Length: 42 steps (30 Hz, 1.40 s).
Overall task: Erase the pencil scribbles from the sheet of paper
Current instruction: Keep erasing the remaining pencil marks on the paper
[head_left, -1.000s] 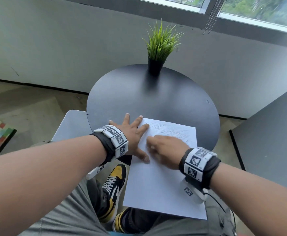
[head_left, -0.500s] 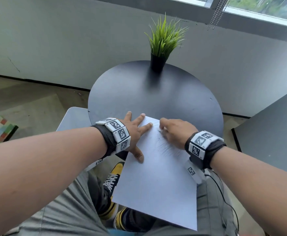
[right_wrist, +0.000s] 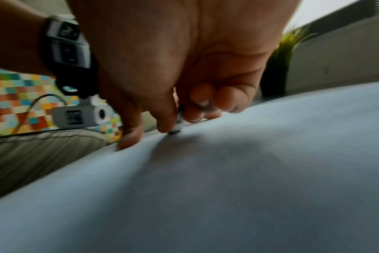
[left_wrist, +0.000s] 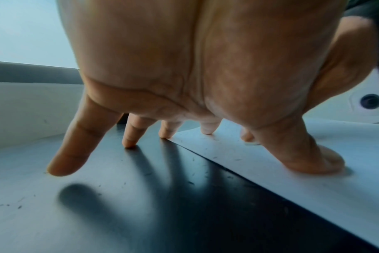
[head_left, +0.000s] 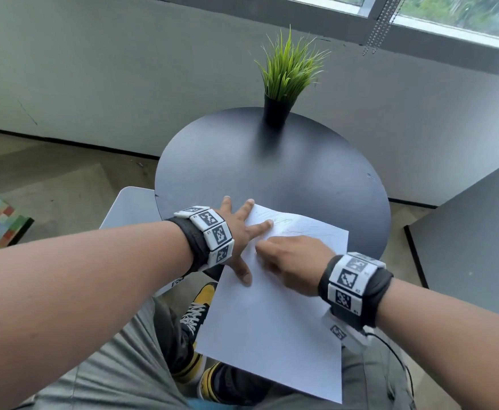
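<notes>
Pinched in the right hand (right_wrist: 184, 95) grip, a small white eraser (right_wrist: 178, 125) is pressed onto the sheet of paper (head_left: 272, 335); remaining pencil scribbles (head_left: 298, 227) lie just beyond it; the left hand (head_left: 239, 232) is spread flat, unclenched, at the sheet's left edge.

Item count, my work surface

I count one sheet of paper (head_left: 272, 329), one eraser (right_wrist: 178, 124), one potted plant (head_left: 286, 81), one round table (head_left: 272, 164), two wrist bands (head_left: 209, 232).
</notes>
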{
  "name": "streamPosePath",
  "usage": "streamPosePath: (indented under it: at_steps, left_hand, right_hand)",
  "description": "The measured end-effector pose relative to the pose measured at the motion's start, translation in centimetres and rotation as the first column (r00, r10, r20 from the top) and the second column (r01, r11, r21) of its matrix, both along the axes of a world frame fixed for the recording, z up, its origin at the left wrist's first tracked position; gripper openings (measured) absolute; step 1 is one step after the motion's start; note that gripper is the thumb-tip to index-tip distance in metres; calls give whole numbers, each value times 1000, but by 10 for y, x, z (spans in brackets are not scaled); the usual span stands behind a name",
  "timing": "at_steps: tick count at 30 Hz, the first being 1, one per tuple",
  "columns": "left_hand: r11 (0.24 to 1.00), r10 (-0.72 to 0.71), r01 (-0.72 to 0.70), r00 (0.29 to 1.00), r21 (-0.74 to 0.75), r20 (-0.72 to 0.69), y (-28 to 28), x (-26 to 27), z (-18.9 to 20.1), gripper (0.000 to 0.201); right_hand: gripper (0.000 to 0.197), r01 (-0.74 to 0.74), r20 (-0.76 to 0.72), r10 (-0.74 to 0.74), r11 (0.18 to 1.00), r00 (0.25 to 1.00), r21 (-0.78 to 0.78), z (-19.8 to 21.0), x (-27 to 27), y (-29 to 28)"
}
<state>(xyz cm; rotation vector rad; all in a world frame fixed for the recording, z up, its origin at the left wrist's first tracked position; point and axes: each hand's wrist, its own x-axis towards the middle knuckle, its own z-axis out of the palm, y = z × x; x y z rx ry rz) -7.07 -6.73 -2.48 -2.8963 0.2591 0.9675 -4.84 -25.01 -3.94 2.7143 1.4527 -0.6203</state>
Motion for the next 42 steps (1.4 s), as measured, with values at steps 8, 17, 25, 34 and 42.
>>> streamPosePath:
  at_steps: [8, 17, 25, 34, 42]
  left_hand:
    - [1000, 2, -1, 1000, 27, -20, -3, 1, 2, 129]
    - [1000, 7, -7, 1000, 30, -27, -5, 4, 3, 133]
    - [999, 15, -14, 1000, 29, -27, -5, 5, 0, 134]
    - [999, 18, -17, 1000, 47, -26, -7, 6, 0, 134]
    - [999, 2, 0, 1000, 45, -32, -6, 8, -2, 135]
  right_hand:
    - [7, 43, 74, -44, 999, 996, 18, 7, 4, -6]
    - [14, 18, 116, -18, 1000, 993, 4, 10, 6, -6]
    - [6, 168, 149, -170, 985, 974, 27, 9, 21, -15]
    - [3, 233, 93, -237, 971, 967, 54, 5, 29, -18]
    - [13, 187, 23, -187, 982, 982, -6, 8, 21, -17]
